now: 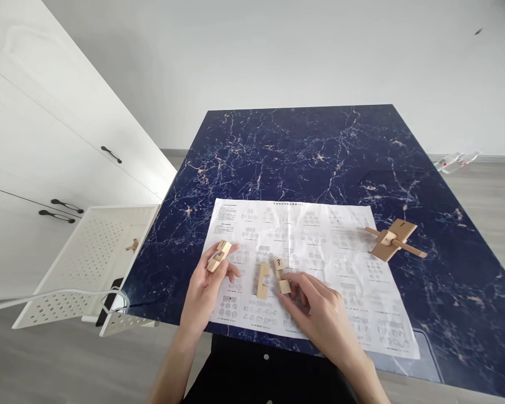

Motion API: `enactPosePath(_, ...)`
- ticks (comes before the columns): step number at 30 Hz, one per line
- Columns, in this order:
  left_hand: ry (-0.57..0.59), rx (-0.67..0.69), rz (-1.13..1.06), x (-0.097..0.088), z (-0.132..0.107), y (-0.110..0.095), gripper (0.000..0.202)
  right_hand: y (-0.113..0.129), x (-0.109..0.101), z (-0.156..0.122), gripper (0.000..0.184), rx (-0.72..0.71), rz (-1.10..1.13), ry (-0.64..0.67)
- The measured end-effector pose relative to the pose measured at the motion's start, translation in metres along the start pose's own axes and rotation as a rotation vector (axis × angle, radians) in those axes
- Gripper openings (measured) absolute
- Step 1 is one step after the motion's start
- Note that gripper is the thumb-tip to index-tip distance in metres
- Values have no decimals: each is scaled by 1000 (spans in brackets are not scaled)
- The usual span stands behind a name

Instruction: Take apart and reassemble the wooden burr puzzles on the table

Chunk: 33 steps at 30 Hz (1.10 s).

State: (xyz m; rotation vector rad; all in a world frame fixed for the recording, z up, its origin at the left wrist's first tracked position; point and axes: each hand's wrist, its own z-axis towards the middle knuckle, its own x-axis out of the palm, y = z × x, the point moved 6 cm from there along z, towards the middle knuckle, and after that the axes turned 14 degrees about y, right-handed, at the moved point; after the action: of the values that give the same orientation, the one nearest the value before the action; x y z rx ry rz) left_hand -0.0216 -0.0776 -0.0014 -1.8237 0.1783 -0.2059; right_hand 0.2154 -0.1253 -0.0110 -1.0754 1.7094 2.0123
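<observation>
My left hand (207, 283) grips a notched wooden puzzle piece (219, 256) between thumb and fingers, raised above the left part of a printed instruction sheet (320, 235). It may be more than one piece; I cannot tell. My right hand (317, 303) is closed, with thumb and index finger at the lower end of another notched piece (282, 285) that bears a "3" on its top end. Between the two hands a plain wooden puzzle piece (261, 280) lies on the sheet, its notch facing right.
At the sheet's right edge rests a wooden puzzle (393, 239) of flat boards and a crossing stick. The dark blue marbled table (286, 151) stands beside a white perforated rack (79, 247). A white cable (59, 294) hangs by the left edge; white cabinets (59, 140) stand behind.
</observation>
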Motion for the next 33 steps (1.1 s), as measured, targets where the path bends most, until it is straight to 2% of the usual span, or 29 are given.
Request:
enactPosePath(3,60,29,39,7,0,-1,38,1,0,1,16,-7,3,0)
enactPosePath(7,190,-10,120,14,-1,2,36,0,1,0,17,0,3,3)
enactPosePath(14,127,-90,272,7,-7,3,36,1,-1,0,16,-6,7,4)
enactPosePath(20,104,-86,260,6,-8,3,37,4,-2,2,17,-17,-3,-1)
enactPosePath(29,151,-50,340,15,-6,2,41,4,-2,1,21,-16,-8,-11)
enactPosePath(33,121,-30,371,17,-6,0,32,5,-2,2,20,-7,-11,-5)
